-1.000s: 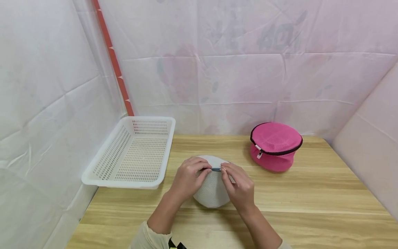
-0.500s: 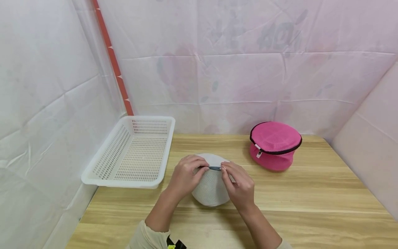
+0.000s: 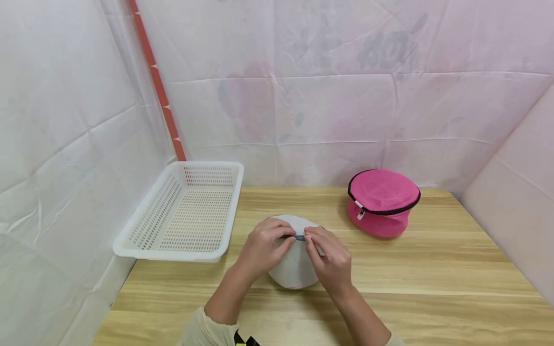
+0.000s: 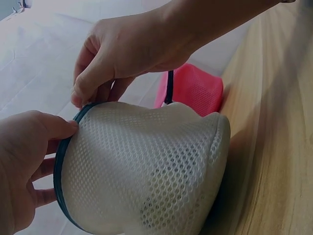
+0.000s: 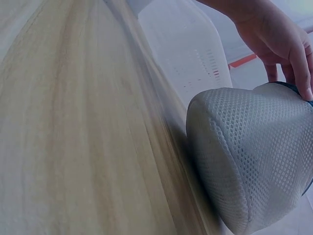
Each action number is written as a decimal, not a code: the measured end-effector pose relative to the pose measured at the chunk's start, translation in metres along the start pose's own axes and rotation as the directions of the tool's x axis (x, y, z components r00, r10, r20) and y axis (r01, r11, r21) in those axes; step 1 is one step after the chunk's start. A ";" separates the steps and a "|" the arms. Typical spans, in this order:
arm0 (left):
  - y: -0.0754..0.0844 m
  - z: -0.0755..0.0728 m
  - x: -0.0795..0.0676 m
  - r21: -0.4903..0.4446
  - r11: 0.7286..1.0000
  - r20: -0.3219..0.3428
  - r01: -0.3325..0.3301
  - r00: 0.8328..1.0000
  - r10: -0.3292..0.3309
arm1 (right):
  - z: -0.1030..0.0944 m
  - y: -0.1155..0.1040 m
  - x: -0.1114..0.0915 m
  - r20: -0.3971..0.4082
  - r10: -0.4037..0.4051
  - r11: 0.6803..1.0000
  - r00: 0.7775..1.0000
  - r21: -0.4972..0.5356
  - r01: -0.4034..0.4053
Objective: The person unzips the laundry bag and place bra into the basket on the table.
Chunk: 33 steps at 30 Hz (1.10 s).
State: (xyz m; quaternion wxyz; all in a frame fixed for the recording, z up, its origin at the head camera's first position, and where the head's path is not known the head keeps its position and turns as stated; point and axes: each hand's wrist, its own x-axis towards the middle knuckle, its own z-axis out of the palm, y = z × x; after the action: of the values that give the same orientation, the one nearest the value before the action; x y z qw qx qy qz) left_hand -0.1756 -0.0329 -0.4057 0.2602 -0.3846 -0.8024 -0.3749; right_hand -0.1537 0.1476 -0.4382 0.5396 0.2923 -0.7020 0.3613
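Note:
A white mesh laundry bag (image 3: pixel 295 266) with a dark blue-grey zipper (image 3: pixel 299 237) round its top edge stands on the table between both hands. My left hand (image 3: pixel 262 244) pinches the zipper edge between thumb and fingers, its other fingers behind the rim in the left wrist view. Close beside it, my right hand (image 3: pixel 332 259) pinches the same edge at what looks like the zipper pull, which the fingertips mostly hide. The bag's honeycomb mesh (image 4: pixel 142 161) bulges below the rim in the left wrist view. In the right wrist view its rounded base (image 5: pixel 215 161) touches the table.
A white perforated plastic basket (image 3: pixel 229 221) sits at the left of the wooden table (image 3: pixel 415 298). Back right stands a pink mesh bag (image 3: pixel 383 221) with a black zipper. Pale cloth walls (image 3: pixel 329 110) enclose the back and sides.
My right hand has shifted slightly left along the zipper, narrowing the gap between the hands. The left hand and bag have moved only a little. The basket and pink bag stay put.

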 end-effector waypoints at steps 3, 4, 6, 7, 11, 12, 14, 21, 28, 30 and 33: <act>0.004 0.003 0.000 0.007 1.000 0.010 -0.025 1.000 0.025 | 0.001 -0.001 0.000 0.011 -0.028 1.000 1.000 0.013 0.027; 0.005 0.004 0.000 0.010 0.999 0.014 -0.032 0.999 0.032 | 0.002 -0.002 0.000 0.016 -0.037 0.999 0.999 0.015 0.036; 0.007 0.006 0.000 0.018 0.999 0.020 -0.039 0.999 0.038 | 0.002 -0.003 0.000 0.023 -0.051 0.999 0.998 0.019 0.051; 0.007 0.006 0.000 0.024 0.999 0.018 -0.043 0.999 0.042 | 0.002 -0.003 0.000 0.025 -0.056 0.998 0.998 0.021 0.055; 0.008 0.007 0.000 0.055 0.997 0.008 -0.046 0.999 0.045 | 0.002 -0.004 0.000 0.010 -0.056 0.998 0.998 0.021 0.056; 0.008 0.007 0.000 0.063 0.997 0.004 -0.047 0.999 0.047 | 0.002 -0.004 0.000 0.005 -0.054 0.998 0.999 0.018 0.054; 0.008 0.007 0.000 0.071 0.996 0.002 -0.047 0.999 0.047 | 0.002 -0.003 0.000 -0.003 -0.051 0.999 0.999 0.009 0.051; 0.006 0.004 0.001 0.064 0.997 -0.019 -0.045 0.999 0.046 | 0.000 -0.002 0.001 -0.029 -0.037 0.999 0.999 -0.018 0.036; 0.003 -0.001 0.002 0.047 0.999 -0.033 -0.020 0.999 0.022 | -0.004 0.000 0.002 -0.025 0.000 0.999 1.000 -0.052 -0.001; 0.002 -0.002 0.002 0.043 0.999 -0.034 -0.012 0.999 0.013 | -0.005 0.001 0.003 -0.023 0.006 0.999 1.000 -0.054 -0.007; 0.002 -0.002 0.002 0.034 0.999 -0.033 0.002 0.999 -0.001 | -0.004 0.000 0.003 -0.023 0.009 0.999 1.000 -0.050 -0.010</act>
State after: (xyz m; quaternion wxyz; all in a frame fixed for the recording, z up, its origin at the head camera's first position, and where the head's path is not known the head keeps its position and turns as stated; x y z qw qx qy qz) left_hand -0.1743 -0.0328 -0.4023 0.2796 -0.3734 -0.8045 -0.3677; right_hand -0.1523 0.1515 -0.4350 0.5530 0.2712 -0.7061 0.3494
